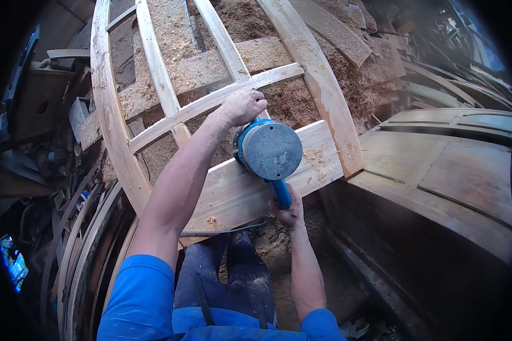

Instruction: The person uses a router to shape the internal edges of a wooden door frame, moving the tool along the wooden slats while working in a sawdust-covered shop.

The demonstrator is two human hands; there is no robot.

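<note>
A blue hand-held power tool with a round grey metal disc on top sits over the wide bottom board of a wooden frame. My right hand is wrapped round its blue handle on the near side. At the tool's far side my left hand is closed, with its fingers curled against the tool near the frame's crossbar. What lies inside the left fingers is mostly hidden. The tool's underside is out of sight. Shavings are scattered on the bottom board's right part.
Sawdust and shavings cover the surface under the frame. A panelled wooden door lies at the right. Curved wood strips are stacked at the left. A thin cord runs along the board's near edge. A loose plank lies at the far right.
</note>
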